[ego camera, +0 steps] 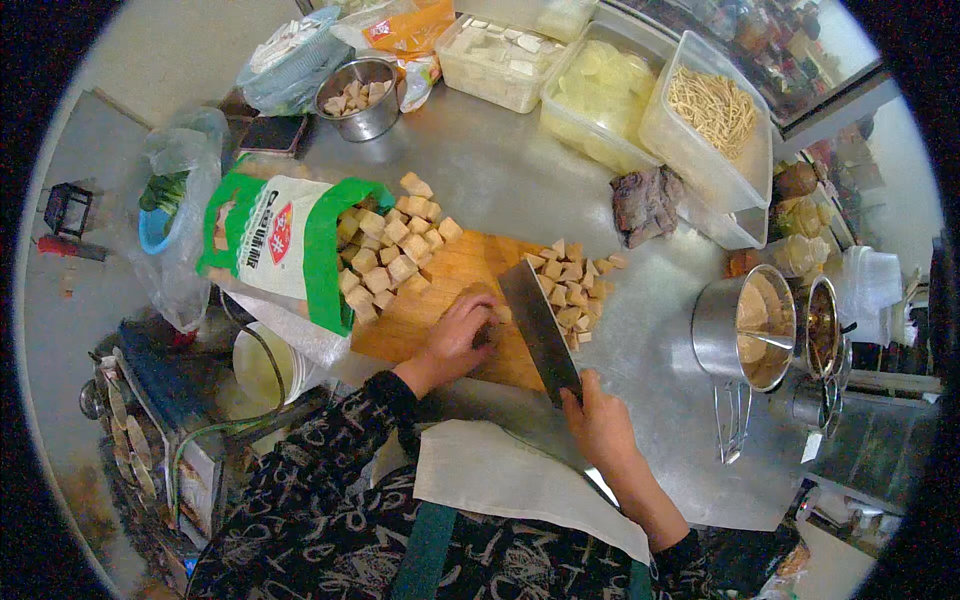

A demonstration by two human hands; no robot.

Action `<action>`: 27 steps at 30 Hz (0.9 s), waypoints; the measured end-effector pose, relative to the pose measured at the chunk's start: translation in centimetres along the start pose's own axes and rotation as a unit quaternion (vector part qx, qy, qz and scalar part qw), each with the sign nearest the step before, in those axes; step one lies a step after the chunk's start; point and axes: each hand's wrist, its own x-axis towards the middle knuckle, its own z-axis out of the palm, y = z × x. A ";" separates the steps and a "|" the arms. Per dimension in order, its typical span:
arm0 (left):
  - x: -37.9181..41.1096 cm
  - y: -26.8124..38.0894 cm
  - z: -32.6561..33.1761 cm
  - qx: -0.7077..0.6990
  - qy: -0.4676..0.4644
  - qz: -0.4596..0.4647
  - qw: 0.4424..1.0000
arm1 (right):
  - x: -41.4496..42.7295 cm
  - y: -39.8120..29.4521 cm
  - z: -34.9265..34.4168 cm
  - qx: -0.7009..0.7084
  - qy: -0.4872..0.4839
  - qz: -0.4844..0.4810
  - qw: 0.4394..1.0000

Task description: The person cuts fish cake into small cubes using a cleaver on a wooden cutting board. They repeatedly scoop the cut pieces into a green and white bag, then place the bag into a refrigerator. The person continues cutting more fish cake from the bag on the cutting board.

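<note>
My right hand (600, 424) grips the handle of a cleaver (541, 326), whose broad blade stands over the right part of a wooden cutting board (427, 326). My left hand (457, 337) is on the board to the left of the blade, fingers curled; whether a piece lies under the fingertips cannot be told. Right of the blade is a heap of cut light-brown pieces (574, 289), perhaps fried tofu. Whole cubes (401, 247) of the same food spill onto the board's left end from a green and white plastic bag (281, 244) lying on its side.
The steel table (480, 172) holds a metal bowl of pieces (360, 101) at the back left and plastic tubs of food (600, 97) at the back. A crumpled dark item (643, 204) lies right of centre. Steel pots (742, 326) stand at the right, a white bucket (274, 364) at the lower left.
</note>
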 end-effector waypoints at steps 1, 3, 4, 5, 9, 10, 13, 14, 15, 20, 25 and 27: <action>0.4 -0.1 0.0 -0.018 -0.026 -0.005 0.999 | -0.1 0.0 -0.2 0.000 -0.001 0.003 1.000; 1.1 -0.9 0.2 -0.061 -0.052 0.002 0.997 | -0.3 0.0 -0.6 0.001 -0.004 0.011 1.000; 1.3 -1.1 0.3 -0.082 -0.066 0.006 0.994 | -0.4 -0.1 -0.8 0.004 0.004 0.013 1.000; 1.3 -1.1 0.4 -0.071 -0.045 0.018 0.996 | -0.4 -0.1 -0.9 0.007 0.011 0.015 1.000; 0.6 0.7 0.4 -0.076 0.038 -0.007 0.996 | -0.3 0.1 -0.7 0.012 0.041 -0.024 0.999; 0.3 1.2 0.4 -0.090 0.058 -0.033 0.994 | -0.2 -0.1 -0.8 0.001 0.030 -0.020 0.999; 0.2 0.8 1.4 -0.093 0.098 -0.054 0.989 | 0.3 -1.0 -0.9 -0.036 -0.006 -0.006 0.999; 0.3 0.9 1.5 -0.093 0.105 -0.060 0.988 | 0.4 -1.4 -1.0 -0.052 -0.020 0.000 0.998; 0.4 0.9 1.7 -0.093 0.110 -0.065 0.987 | 0.6 -1.6 -0.9 -0.067 -0.033 0.008 0.997; 0.0 0.3 2.3 -0.089 0.127 -0.084 0.984 | 3.1 -2.4 -0.3 -0.056 -0.044 -0.049 0.996; 0.4 1.0 1.8 -0.056 0.098 -0.106 0.988 | 5.9 -2.1 1.9 -0.052 0.003 -0.062 0.997; 0.4 0.7 1.9 -0.051 0.102 -0.106 0.988 | 6.8 -2.4 1.4 -0.058 0.010 -0.079 0.995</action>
